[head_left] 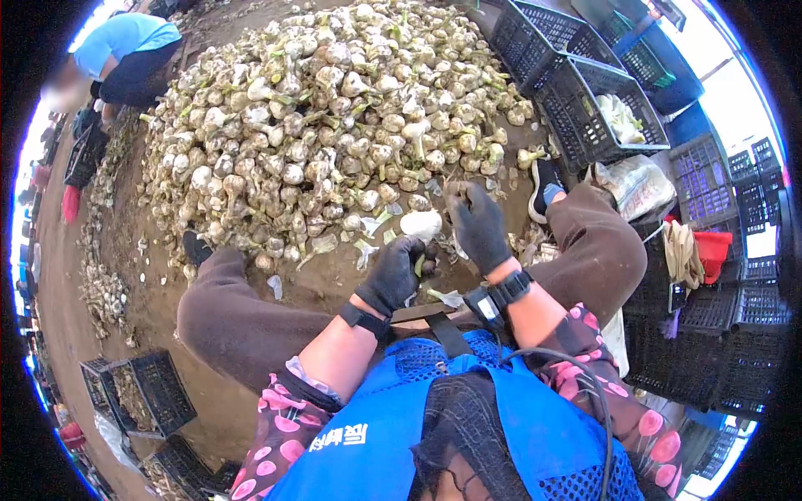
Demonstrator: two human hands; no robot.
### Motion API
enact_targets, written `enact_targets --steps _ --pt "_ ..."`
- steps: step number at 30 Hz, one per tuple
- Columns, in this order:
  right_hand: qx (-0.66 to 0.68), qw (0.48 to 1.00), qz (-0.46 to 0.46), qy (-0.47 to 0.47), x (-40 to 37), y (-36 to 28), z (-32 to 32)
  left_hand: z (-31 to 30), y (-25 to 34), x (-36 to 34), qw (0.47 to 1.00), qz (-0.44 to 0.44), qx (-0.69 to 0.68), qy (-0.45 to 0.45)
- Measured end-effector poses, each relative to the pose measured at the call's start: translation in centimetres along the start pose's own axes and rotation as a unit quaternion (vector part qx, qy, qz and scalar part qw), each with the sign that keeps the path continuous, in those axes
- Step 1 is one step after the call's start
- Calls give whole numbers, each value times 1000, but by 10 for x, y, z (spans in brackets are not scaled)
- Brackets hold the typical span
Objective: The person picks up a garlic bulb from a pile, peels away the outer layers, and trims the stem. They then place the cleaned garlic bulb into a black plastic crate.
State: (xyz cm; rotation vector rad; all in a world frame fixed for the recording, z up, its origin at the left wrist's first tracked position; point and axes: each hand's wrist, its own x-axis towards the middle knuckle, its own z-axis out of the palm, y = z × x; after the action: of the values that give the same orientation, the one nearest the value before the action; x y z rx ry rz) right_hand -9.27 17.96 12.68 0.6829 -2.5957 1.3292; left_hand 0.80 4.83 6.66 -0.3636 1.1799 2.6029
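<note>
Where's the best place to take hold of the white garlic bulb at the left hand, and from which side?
Probably around the rounded body of the white garlic bulb, coming from the right: the left hand is at its near edge, while its right side is exposed.

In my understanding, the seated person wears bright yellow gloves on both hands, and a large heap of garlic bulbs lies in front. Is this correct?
Not entirely: the head view shows dark grey gloves, not bright yellow ones, on both the left hand and right hand. A large heap of garlic bulbs does lie in front.
</note>
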Motion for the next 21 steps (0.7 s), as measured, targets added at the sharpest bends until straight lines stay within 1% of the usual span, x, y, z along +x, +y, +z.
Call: enact_targets --steps 1,2,3,4,5,6,7,8,9,10,11,13,14,15,16,17,18,19,20,21 --pt "64 997 15 -40 -4 -15 -9 -2 1 1 998 -16 -49 23" --pt "65 997 11 -46 -6 -15 -10 -1 6 0 994 -32 -97 45" --pt "14 992 -96 -75 -8 -15 -11 1 7 -5 966 94 238 31" --pt "-37 974 -200 -101 -9 -15 -12 1 11 -7 966 96 238 33" --pt "-37 974 -201 -101 -9 -15 -11 1 14 -8 915 147 374 14" --pt "-63 969 -215 -107 -9 -16 -10 2 17 -9 843 195 502 -7" --pt "-90 963 -229 -111 -8 -16 -9 15 20 -11 892 243 380 -12" --pt "-116 956 -242 -115 -8 -16 -8 12 18 -10 892 242 381 -13" --pt "-115 957 -241 -114 -8 -17 -6 7 14 -8 966 136 221 14" --pt "-139 959 -217 -120 -7 -17 -4 6 12 -8 998 23 51 41" --pt "-163 959 -194 -127 -7 -18 -2 6 10 -8 998 21 51 41" --pt "-165 961 -187 -120 -6 -19 1 9 11 -8 984 34 170 48" --pt "-166 963 -180 -113 -6 -18 2 13 13 -8 984 33 171 47" --pt "-166 964 -178 -111 -5 -14 3 17 15 -8 992 18 95 81" --pt "-152 973 -130 -117 -4 -6 5 21 17 -9 993 2 19 114" --pt "-138 979 -81 -123 -3 2 6 15 13 -7 993 0 23 112" --pt "-138 980 -79 -120 -1 10 6 5 5 -3 996 15 8 88" --pt "-122 986 -55 -95 2 16 4 1 4 -2 997 30 -8 65" --pt "-106 991 -31 -70 4 21 2 -1 2 0 998 27 -7 63" --pt "-82 993 12 -80 6 25 1 -4 0 2 995 8 -101 23"
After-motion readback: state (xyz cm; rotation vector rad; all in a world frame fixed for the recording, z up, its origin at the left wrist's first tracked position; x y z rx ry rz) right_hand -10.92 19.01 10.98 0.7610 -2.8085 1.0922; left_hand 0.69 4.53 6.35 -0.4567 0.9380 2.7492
